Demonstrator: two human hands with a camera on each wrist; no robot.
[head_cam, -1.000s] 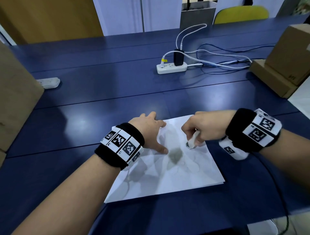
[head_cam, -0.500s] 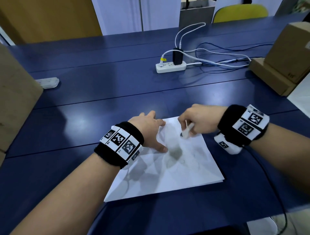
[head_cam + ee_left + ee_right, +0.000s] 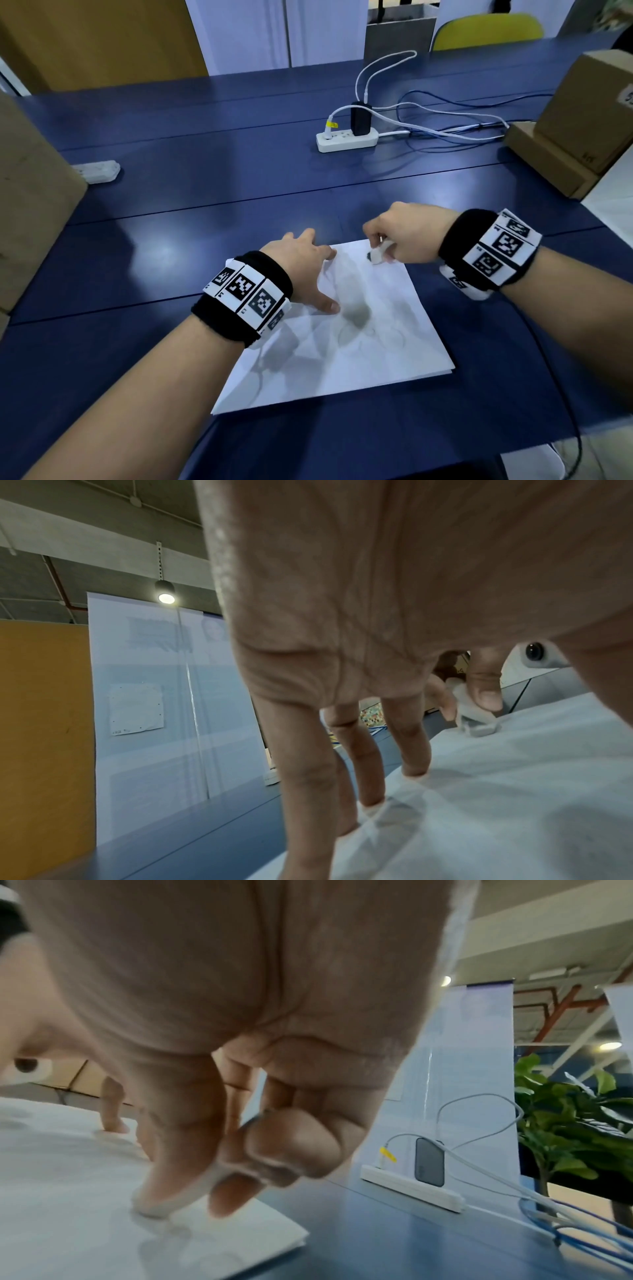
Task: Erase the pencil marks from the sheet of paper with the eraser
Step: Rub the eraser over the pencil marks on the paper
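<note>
Blue table [image 3: 205, 212]. Right hand [image 3: 407, 233] pinches white eraser [image 3: 378, 255], tip down on far edge of paper sheet [image 3: 359, 359]. Left hand [image 3: 301, 260] spread flat, fingertips [image 3: 414, 771] pressing sheet's left side. Beyond: white power strip [image 3: 346, 140], cables [image 3: 445, 126], cardboard boxes [image 3: 589, 113].

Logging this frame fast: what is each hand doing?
Left hand: open, fingers pressing the sheet of paper flat.
Right hand: pinching the eraser against the paper.

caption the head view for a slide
Right hand rubs eraser on paper; left hand steadies it.
</note>
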